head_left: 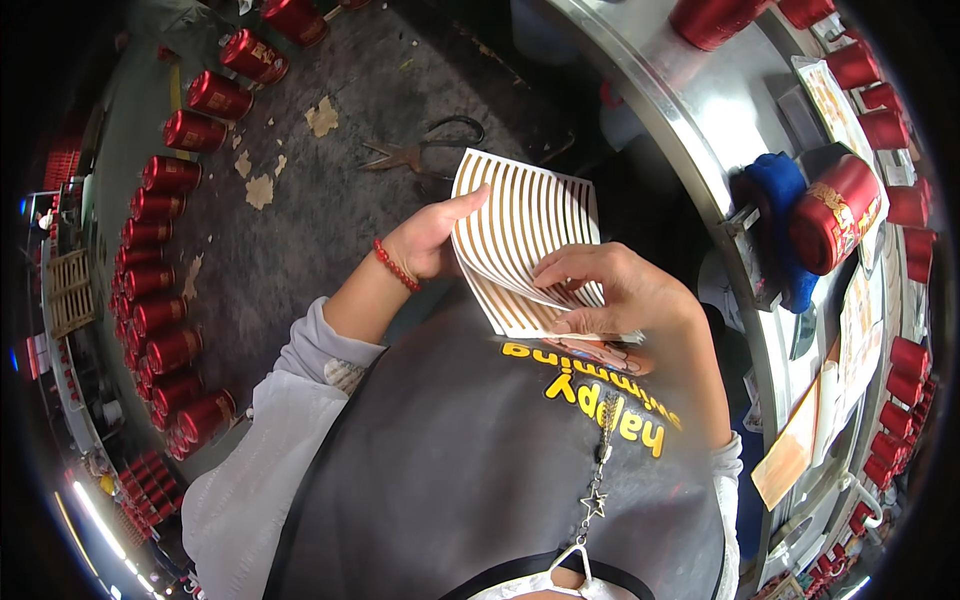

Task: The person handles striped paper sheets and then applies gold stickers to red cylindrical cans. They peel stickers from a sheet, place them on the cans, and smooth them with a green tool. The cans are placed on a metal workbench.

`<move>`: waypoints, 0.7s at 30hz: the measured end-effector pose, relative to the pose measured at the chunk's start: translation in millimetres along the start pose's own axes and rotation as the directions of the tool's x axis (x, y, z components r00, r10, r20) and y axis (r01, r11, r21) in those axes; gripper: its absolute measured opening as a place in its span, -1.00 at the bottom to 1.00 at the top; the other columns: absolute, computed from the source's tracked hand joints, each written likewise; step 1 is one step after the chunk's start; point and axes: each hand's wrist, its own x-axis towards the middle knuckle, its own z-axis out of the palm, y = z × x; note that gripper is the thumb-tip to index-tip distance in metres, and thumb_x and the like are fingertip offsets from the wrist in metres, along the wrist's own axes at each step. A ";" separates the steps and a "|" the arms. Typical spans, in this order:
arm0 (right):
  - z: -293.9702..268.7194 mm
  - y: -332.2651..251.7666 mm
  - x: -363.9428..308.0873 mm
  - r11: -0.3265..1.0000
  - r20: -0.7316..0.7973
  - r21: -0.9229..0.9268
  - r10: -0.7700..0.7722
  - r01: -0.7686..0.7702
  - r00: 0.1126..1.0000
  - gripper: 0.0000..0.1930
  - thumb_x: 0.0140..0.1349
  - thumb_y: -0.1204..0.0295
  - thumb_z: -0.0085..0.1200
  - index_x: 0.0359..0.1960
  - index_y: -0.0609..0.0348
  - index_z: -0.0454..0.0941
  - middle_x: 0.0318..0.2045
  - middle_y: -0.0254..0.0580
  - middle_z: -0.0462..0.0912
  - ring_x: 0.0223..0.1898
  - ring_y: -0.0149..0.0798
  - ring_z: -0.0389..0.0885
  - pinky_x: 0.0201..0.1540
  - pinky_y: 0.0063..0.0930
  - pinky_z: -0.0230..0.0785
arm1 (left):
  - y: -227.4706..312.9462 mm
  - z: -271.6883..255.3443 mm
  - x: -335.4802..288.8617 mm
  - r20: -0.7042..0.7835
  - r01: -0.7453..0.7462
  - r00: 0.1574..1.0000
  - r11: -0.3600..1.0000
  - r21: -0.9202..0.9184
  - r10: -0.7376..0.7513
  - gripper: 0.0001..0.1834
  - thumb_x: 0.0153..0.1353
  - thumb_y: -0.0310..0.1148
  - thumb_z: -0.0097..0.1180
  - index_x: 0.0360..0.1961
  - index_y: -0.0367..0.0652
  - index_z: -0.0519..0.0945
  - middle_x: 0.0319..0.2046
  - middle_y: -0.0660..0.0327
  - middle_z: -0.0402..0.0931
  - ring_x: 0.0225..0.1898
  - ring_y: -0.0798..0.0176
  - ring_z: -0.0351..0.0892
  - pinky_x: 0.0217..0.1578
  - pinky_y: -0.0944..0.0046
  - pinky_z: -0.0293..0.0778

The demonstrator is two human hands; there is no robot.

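Sheets with gold and white stripes (525,215) are held up in front of my dark apron (450,440). My left hand (435,232) grips their left side, its thumb on top and the other fingers hidden behind. Along the lower right edge, my right hand (620,295) pinches a curled corner between thumb and fingers, lifting it off the sheet beneath. Just beyond the sheets, a pair of scissors (400,157) lies on the worn dark table.
Red cylindrical cans (165,262) stand in rows along the left. On the right, a red can with gold print (835,215) rests by a blue cloth (775,185) on a metal conveyor (700,120). Printed sheets (800,440) lie farther down it.
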 end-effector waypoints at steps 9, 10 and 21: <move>6.7 -14.0 -4.2 0.984 -0.212 -0.134 0.088 -0.118 0.973 -0.77 0.24 0.48 0.03 -0.14 0.39 0.54 -0.59 0.20 0.52 -0.56 0.09 0.58 -0.45 -0.21 0.40 | 5.1 12.1 -0.6 0.076 -0.103 0.992 0.995 0.003 0.103 -0.40 0.47 0.07 -0.10 0.27 -0.20 0.43 0.17 0.11 0.55 0.15 0.21 0.57 0.22 0.16 0.43; 9.1 -9.9 -5.9 0.983 -0.238 -0.132 0.091 -0.125 0.967 -0.79 0.26 0.48 0.02 -0.16 0.39 0.52 -0.60 0.21 0.49 -0.57 0.09 0.57 -0.47 -0.21 0.38 | 6.1 14.1 -0.6 0.088 -0.121 0.989 0.993 0.014 0.120 -0.38 0.47 0.09 -0.11 0.27 -0.20 0.43 0.17 0.11 0.55 0.15 0.20 0.56 0.22 0.15 0.43; 9.6 3.9 -13.3 0.988 -0.398 0.053 0.154 -0.144 0.905 -0.82 0.38 0.49 -0.07 -0.19 0.43 0.47 -0.57 0.15 0.43 -0.55 -0.11 0.49 -0.40 -0.29 0.34 | -3.6 -1.7 -13.4 0.258 -0.129 0.959 0.991 0.035 0.116 -0.35 0.29 -0.13 0.15 0.27 -0.37 0.41 0.17 0.01 0.54 0.20 0.09 0.53 0.27 0.11 0.37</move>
